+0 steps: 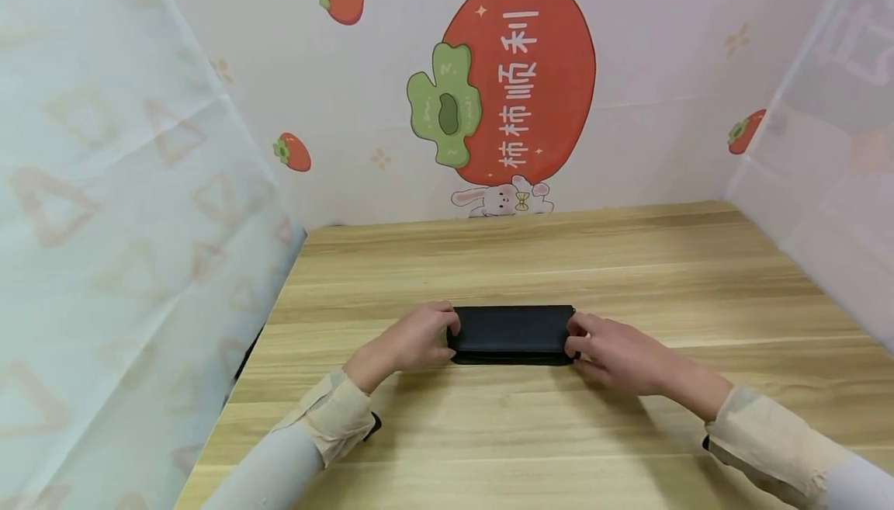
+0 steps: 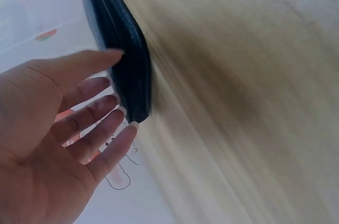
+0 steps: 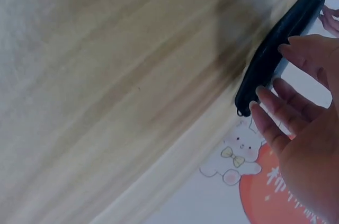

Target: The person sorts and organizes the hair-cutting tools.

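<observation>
A long black zip wallet [image 1: 513,330] lies on the wooden table, its zipped long side facing me. At its left end, my left hand [image 1: 422,337] holds it lightly between the thumb [image 2: 95,62] and fingertips. The right end is held by my right hand [image 1: 618,351], with fingertips over the edge and the thumb [image 3: 304,49] on the near side. Both wrist views show slightly spread fingers at the wallet's ends. A small ring sits at one corner in the right wrist view. The wallet's underside is hidden.
The wood-grain tabletop [image 1: 517,432] surrounds the wallet. A white backdrop [image 1: 363,106] with persimmon and rabbit prints stands behind it. Pale printed sheets hang along the left side [image 1: 126,246] and right side [image 1: 824,176].
</observation>
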`<act>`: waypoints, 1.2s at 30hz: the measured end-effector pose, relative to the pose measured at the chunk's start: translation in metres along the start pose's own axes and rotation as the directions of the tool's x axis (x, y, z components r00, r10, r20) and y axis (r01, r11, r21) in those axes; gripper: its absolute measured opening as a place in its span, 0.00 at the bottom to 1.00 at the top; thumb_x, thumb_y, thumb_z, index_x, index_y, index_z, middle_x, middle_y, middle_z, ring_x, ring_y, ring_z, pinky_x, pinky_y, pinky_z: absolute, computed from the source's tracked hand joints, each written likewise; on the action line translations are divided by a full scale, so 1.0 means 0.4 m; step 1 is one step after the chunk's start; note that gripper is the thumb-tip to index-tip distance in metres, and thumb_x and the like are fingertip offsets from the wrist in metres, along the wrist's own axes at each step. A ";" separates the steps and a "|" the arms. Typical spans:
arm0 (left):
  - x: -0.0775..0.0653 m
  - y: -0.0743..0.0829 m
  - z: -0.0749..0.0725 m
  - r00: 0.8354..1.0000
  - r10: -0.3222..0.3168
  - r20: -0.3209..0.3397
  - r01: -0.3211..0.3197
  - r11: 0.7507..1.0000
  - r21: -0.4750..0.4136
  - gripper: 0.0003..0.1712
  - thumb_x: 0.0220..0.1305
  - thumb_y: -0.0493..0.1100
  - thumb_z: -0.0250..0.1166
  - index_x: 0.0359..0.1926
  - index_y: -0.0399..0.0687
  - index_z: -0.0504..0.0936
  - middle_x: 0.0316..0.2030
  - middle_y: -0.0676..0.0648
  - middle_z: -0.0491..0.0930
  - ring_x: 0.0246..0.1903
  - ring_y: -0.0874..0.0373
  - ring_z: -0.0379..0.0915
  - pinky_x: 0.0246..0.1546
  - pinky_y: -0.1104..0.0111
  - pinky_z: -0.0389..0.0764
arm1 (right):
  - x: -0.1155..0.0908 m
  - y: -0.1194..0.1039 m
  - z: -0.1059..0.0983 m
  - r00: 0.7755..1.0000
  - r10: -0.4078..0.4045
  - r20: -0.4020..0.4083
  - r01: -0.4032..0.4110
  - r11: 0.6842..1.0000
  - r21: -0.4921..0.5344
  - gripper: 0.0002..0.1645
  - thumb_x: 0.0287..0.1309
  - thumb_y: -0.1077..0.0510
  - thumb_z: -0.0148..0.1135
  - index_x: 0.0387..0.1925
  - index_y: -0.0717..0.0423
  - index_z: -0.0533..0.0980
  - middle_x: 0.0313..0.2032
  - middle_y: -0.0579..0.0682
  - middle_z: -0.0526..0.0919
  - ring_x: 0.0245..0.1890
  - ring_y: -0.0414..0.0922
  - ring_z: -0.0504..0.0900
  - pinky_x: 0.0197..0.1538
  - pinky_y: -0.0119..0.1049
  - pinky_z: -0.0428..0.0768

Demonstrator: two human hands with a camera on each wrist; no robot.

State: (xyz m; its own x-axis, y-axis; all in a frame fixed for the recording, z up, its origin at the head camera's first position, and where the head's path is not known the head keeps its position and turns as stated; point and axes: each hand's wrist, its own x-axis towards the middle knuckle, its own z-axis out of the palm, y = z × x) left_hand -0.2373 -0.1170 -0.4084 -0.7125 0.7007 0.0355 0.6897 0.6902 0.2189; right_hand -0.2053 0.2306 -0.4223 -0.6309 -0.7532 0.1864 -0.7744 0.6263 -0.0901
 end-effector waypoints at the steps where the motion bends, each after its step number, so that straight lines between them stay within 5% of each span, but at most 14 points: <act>1: 0.001 0.001 0.000 1.000 -0.004 0.005 0.004 1.000 0.001 0.16 0.51 0.48 0.71 0.40 0.50 0.78 0.41 0.53 0.73 0.41 0.58 0.72 0.43 0.68 0.74 | 0.001 0.005 -0.003 1.000 0.018 0.003 -0.018 1.000 0.016 0.04 0.55 0.53 0.62 0.35 0.41 0.77 0.41 0.40 0.69 0.33 0.34 0.69 0.35 0.34 0.73; 11: 0.040 0.015 0.002 1.000 -0.008 0.000 0.008 0.998 0.066 0.21 0.47 0.63 0.68 0.37 0.58 0.78 0.42 0.56 0.71 0.41 0.59 0.67 0.43 0.63 0.71 | 0.045 0.112 -0.017 0.970 0.239 0.034 -0.241 0.954 0.175 0.13 0.60 0.58 0.58 0.46 0.58 0.75 0.38 0.47 0.78 0.36 0.42 0.77 0.36 0.38 0.76; 17: 0.097 0.043 0.017 0.999 0.015 0.044 -0.017 0.998 0.059 0.25 0.43 0.68 0.68 0.36 0.60 0.75 0.53 0.54 0.68 0.49 0.56 0.67 0.48 0.61 0.70 | 0.079 0.164 0.002 0.976 0.197 0.095 -0.217 0.932 0.289 0.11 0.59 0.62 0.58 0.43 0.61 0.76 0.32 0.45 0.79 0.31 0.38 0.76 0.33 0.35 0.75; 22: 0.131 0.063 0.029 0.995 0.026 0.092 -0.029 0.999 0.034 0.28 0.40 0.67 0.70 0.34 0.57 0.72 0.51 0.53 0.68 0.42 0.59 0.67 0.41 0.66 0.69 | 0.099 0.184 0.010 0.970 0.202 0.137 -0.236 0.922 0.308 0.04 0.57 0.64 0.59 0.35 0.56 0.79 0.29 0.43 0.79 0.28 0.37 0.74 0.33 0.35 0.74; 27: 0.143 0.067 0.037 0.993 0.022 0.113 -0.027 0.999 0.040 0.28 0.41 0.66 0.70 0.34 0.55 0.70 0.43 0.56 0.65 0.34 0.61 0.62 0.34 0.68 0.66 | 0.104 0.195 0.016 0.968 0.207 0.140 -0.241 0.922 0.302 0.04 0.56 0.64 0.61 0.32 0.54 0.80 0.28 0.42 0.79 0.27 0.37 0.74 0.33 0.35 0.73; 36: 0.144 0.061 0.044 0.995 0.049 0.087 -0.051 0.998 0.025 0.27 0.43 0.65 0.70 0.35 0.54 0.71 0.41 0.56 0.64 0.35 0.60 0.61 0.35 0.67 0.64 | 0.090 0.208 0.012 0.981 0.156 0.113 -0.186 0.922 0.340 0.07 0.54 0.65 0.63 0.29 0.49 0.81 0.28 0.42 0.81 0.27 0.36 0.75 0.32 0.33 0.75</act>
State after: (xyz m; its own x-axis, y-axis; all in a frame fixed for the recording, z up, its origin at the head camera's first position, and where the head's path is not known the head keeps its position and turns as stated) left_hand -0.2594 -0.0565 -0.4183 -0.6643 0.7464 -0.0387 0.7281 0.6580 0.1921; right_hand -0.2926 0.2547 -0.4279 -0.7451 -0.6644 0.0579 -0.6135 0.6488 -0.4501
